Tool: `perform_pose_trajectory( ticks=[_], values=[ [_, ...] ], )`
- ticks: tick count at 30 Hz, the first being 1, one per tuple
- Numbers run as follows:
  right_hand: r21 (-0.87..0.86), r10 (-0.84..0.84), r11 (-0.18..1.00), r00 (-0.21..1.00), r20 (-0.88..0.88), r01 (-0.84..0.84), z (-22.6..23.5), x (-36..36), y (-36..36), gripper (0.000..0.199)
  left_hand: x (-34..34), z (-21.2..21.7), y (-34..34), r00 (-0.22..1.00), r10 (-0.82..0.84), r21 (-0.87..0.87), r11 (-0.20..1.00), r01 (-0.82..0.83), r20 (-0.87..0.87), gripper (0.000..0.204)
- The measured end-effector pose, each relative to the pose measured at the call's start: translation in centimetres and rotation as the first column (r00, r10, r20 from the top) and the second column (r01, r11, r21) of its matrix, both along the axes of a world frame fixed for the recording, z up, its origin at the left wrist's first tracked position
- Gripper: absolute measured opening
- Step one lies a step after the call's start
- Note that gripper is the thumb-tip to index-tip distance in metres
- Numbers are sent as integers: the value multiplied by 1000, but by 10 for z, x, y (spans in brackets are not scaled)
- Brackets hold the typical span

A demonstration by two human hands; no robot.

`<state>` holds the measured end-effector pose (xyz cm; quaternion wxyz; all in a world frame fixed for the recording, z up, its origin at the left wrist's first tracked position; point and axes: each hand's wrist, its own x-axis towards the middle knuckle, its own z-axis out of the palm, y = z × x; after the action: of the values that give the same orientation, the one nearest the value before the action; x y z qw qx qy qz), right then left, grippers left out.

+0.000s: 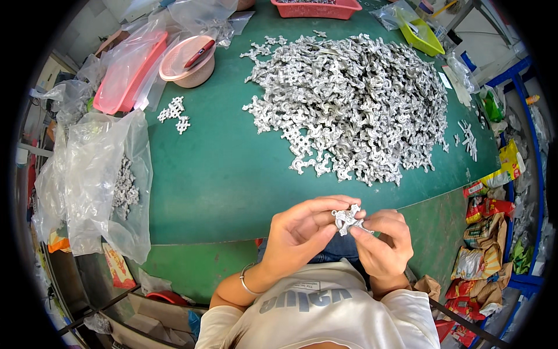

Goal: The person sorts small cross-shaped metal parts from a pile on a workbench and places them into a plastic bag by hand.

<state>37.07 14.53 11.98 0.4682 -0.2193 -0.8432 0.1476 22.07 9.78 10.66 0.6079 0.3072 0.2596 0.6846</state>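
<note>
Between both hands, just off the table's front edge, I hold a small silver metal casting (347, 220) with several arms and round ends. My left hand (302, 232) grips its left side between thumb and fingers. On the other side, my right hand (385, 241) pinches it with thumb and forefinger. Fingertips cover part of the casting. Beyond my hands a large heap of similar silver castings (354, 104) spreads over the green table (200, 192). A few more castings (174, 113) lie apart at the left.
At the left, a clear plastic bag (90, 174) holds grey castings. A pink bowl (180, 75) with a red-handled tool (199, 53) stands behind, beside a pink basket (125, 87). A red tray (317, 10) and a yellow-green basket (424, 39) sit at the far edge. Packets (479, 262) fill the right side.
</note>
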Motion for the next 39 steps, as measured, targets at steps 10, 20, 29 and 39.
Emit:
perform_pose_trajectory(
  ticks=[10, 20, 29, 39],
  values=[
    [-29, 20, 999, 997, -70, -22, -4, -2, 2, 27, -3, 2, -3, 1000, -3, 13, 1000, 3, -16, 28],
    [-776, -51, 483, 871, -488, -406, -7, 1, -8, 16, -8, 0, -6, 997, 10, -166, 986, -22, -73, 10],
    [-733, -22, 409, 797, -604, -544, -10, -1, -13, 21, -9, -6, -2, 994, -98, -246, 963, 109, 55, 15],
    [-735, -8, 413, 804, -594, -538, -9, 2, -16, 28, -9, -8, 0, 980, -149, -231, 957, 176, 133, 16]
  ],
)
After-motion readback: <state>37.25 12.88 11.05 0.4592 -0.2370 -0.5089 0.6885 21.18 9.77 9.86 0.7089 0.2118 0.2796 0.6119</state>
